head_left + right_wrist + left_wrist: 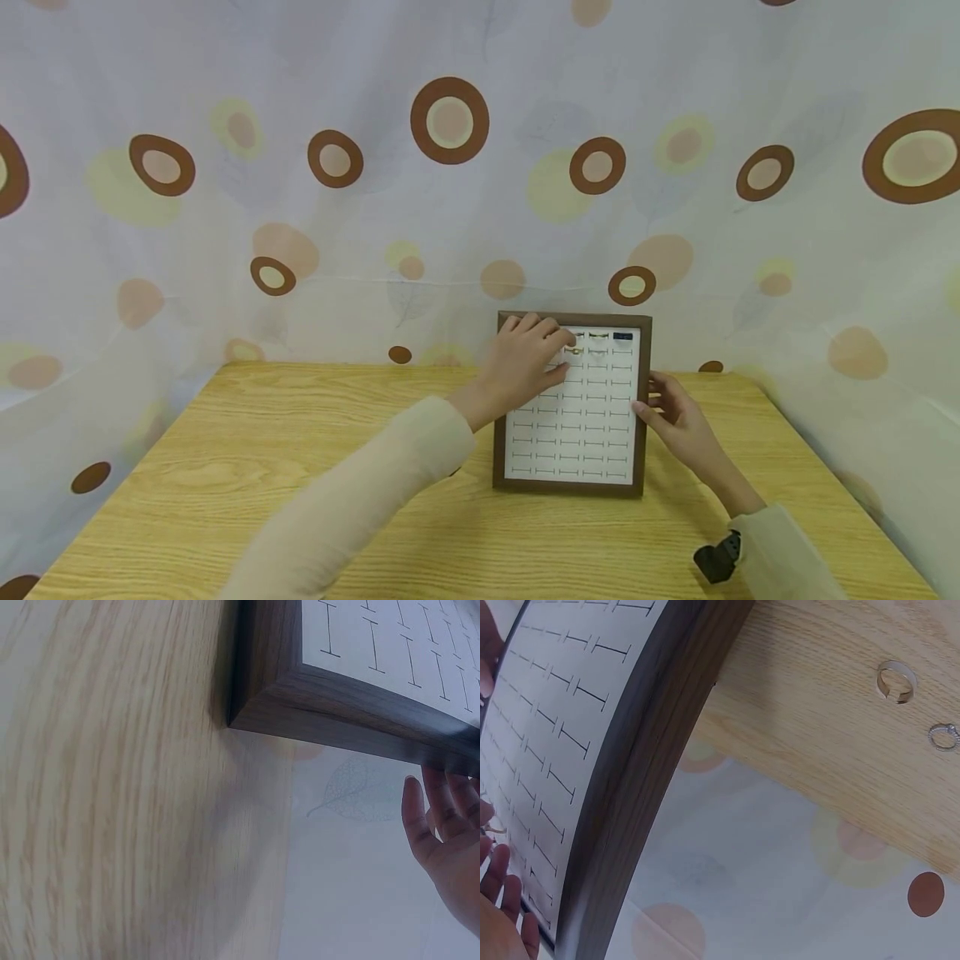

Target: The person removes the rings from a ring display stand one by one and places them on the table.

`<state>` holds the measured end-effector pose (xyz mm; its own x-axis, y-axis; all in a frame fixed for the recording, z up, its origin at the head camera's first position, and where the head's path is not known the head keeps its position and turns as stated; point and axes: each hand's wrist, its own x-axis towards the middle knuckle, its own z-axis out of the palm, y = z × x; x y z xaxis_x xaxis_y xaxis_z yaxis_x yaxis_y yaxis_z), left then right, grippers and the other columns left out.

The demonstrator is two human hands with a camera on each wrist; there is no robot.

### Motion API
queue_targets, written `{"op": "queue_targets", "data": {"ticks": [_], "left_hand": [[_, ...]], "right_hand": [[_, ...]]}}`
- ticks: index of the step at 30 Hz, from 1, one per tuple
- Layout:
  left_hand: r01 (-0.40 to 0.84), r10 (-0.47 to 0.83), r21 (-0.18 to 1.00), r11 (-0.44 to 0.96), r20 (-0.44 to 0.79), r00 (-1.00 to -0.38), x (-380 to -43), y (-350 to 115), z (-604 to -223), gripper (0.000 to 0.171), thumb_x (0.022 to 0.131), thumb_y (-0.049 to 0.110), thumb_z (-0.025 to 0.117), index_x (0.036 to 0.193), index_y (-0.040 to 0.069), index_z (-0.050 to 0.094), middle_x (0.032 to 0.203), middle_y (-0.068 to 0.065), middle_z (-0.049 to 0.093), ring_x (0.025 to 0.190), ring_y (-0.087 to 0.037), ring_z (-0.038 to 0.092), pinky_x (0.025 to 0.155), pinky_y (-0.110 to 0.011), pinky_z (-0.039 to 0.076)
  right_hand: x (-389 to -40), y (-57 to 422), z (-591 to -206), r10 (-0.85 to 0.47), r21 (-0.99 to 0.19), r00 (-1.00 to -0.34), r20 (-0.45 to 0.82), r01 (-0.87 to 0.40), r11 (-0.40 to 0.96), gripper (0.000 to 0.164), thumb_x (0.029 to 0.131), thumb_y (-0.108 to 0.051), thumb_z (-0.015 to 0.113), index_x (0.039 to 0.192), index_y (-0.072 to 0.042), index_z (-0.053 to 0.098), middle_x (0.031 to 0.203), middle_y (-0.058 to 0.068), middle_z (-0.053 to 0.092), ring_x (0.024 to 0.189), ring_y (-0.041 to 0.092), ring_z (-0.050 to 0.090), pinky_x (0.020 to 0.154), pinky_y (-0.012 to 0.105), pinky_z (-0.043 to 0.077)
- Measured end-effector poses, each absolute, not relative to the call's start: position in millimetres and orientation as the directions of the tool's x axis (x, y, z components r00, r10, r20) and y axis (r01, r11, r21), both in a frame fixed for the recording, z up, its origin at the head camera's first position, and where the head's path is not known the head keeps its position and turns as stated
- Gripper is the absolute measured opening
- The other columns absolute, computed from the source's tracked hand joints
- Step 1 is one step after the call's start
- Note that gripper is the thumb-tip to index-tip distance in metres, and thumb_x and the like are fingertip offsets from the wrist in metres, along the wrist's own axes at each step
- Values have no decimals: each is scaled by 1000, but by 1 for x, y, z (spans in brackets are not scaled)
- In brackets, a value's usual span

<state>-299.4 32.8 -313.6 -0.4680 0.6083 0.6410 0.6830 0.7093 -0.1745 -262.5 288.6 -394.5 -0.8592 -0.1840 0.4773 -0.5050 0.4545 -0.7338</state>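
On the wood table (405, 533), the framed board (571, 486) stands right of centre, R hand (681, 421) gripping its right edge, while L hand (522, 367) has bent fingers by a gold ring (575, 351) in the top rows, can't tell if they're pinching it. IMO it's the ring-slotting step, so next prob needs a gentle push w/ the board braced. L hand hides the upper-left slots, & 2 loose rings (913, 680) only show clearly in the left wrist view, 1 at the pic's edge.

No readable text, no legible numbers or labels, no brand marks in any view
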Motion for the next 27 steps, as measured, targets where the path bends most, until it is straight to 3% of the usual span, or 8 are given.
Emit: {"op": "queue_targets", "data": {"ticks": [7, 15, 27], "left_hand": [[692, 602, -163, 703, 655, -457, -303, 36, -314, 17, 86, 35, 60, 101, 26, 62, 96, 10, 60, 96, -12, 53, 83, -29, 39], [682, 577, -141, 718, 669, -469, -302, 39, -313, 14, 86, 35, 60, 97, 28, 63, 93, 10, 59, 95, -12, 53, 78, -30, 39], [639, 552, -155, 754, 677, -487, -303, 43, -313, 10, 86, 35, 60, 93, 29, 62, 91, 11, 59, 95, -12, 53, 76, -30, 38]], "right_hand": [[-264, 291, -396, -184, -733, -861, 474, -502, 459, 44, 89, -2, 53, 130, 3, 38, 107, -12, 50, 91, -7, 50, 74, 12, 45], [-264, 290, -396, -180, -731, -858, 481, -506, 458, 44, 89, -3, 54, 130, 4, 38, 108, -6, 50, 93, -5, 51, 75, 12, 45], [-263, 290, -395, -184, -726, -855, 484, -510, 461, 44, 90, -4, 54, 130, 3, 38, 108, -12, 49, 91, -7, 50, 75, 12, 45]]}}
